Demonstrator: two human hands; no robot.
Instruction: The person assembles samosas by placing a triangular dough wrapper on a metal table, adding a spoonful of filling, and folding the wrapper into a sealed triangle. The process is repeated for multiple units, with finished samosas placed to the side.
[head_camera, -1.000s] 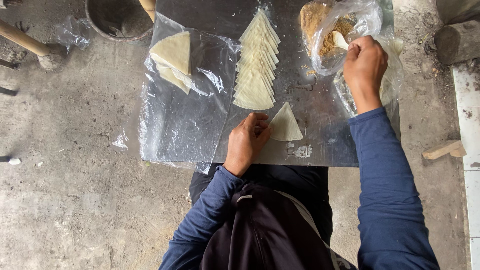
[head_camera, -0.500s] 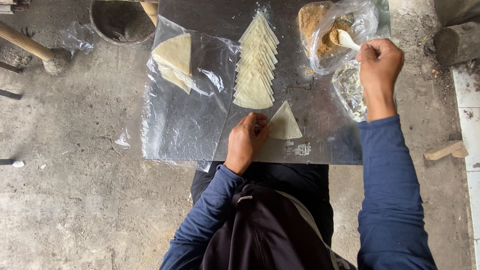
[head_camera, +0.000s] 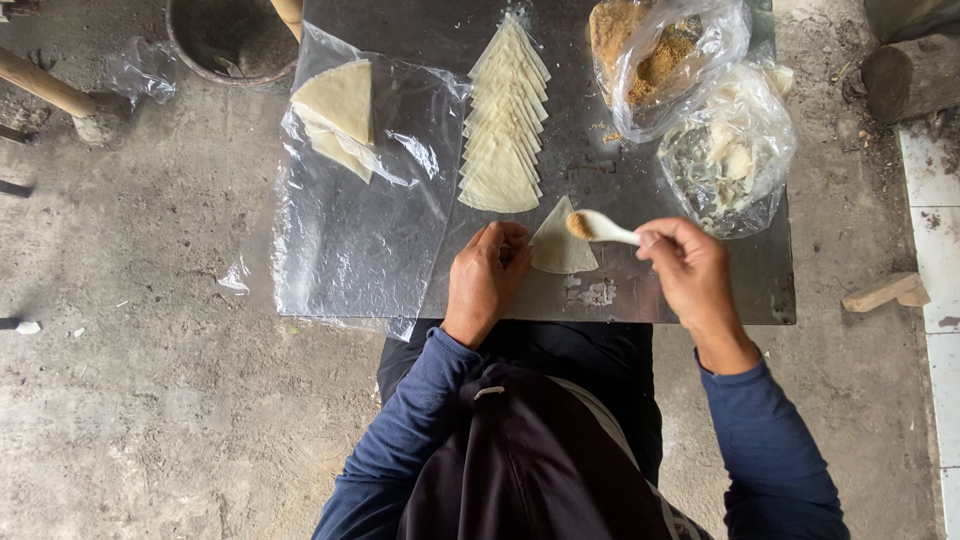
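Nearest the person, the left hand (head_camera: 487, 272) lies flat on the metal worktop (head_camera: 700, 300), its fingers (head_camera: 515, 245) pressed together on the left edge of a single triangular wrapper (head_camera: 560, 248) to keep it still. Just beside it, the right hand (head_camera: 690, 270) pinches the handle of a small white spoon (head_camera: 600, 227) between thumb and fingers, and the spoon's bowl, loaded with brown filling, hovers over the wrapper's upper corner. As far as can be judged, this piece is at the filling stage: the wrapper is laid out and held, the filling is scooped, yet nothing lies on the wrapper and no folding has begun. Farther back, a fanned row of plain wrappers (head_camera: 503, 140) waits unfilled, so much of the work seems left; no finished folded piece can be seen. To the left, a few more wrappers (head_camera: 340, 110) rest on a clear plastic sheet (head_camera: 350, 250). At the far edge sit an open bag of brown filling (head_camera: 655, 55) and a second clear bag (head_camera: 730, 160) with pale contents. Compared with half a second ago, the right hand has come away from the filling bag and carried the spoon down to the wrapper, while the left hand has stayed in place.
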